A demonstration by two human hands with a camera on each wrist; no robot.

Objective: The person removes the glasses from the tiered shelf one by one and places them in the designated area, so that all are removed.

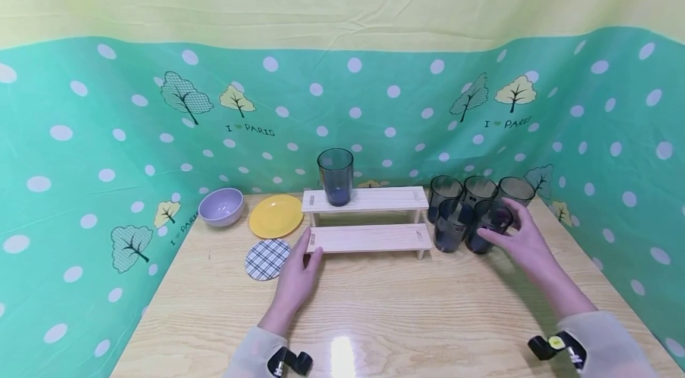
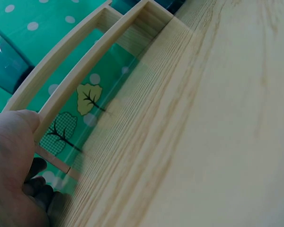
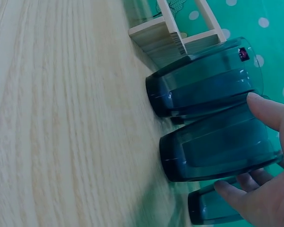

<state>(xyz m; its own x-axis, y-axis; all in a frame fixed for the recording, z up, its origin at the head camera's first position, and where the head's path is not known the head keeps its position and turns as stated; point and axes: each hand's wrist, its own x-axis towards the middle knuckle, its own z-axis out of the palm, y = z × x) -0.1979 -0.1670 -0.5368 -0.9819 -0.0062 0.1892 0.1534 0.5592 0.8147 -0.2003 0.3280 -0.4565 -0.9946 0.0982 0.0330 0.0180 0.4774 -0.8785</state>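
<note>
A two-step wooden shelf [image 1: 369, 238] stands mid-table, with a dark blue tumbler [image 1: 335, 177] upright on its upper step. My left hand [image 1: 312, 245] pinches the left end of the lower step, thumb on top; the left wrist view shows the thumb [image 2: 19, 123] on the shelf's [image 2: 85, 71] edge and the fingers curled beneath. To the right stands a cluster of several blue tumblers. My right hand [image 1: 500, 226] wraps the front right tumbler [image 1: 481, 223]. In the right wrist view, thumb and fingers [image 3: 236, 189] lie on either side of that tumbler [image 3: 213, 151].
A lilac bowl [image 1: 220, 207], a yellow plate [image 1: 276, 216] and a plaid coaster [image 1: 267, 258] lie left of the shelf. Another tumbler [image 1: 452, 223] stands tight against the held one, with more behind it. Green dotted cloth [image 1: 80, 176] walls the wooden table [image 1: 401, 318] on three sides.
</note>
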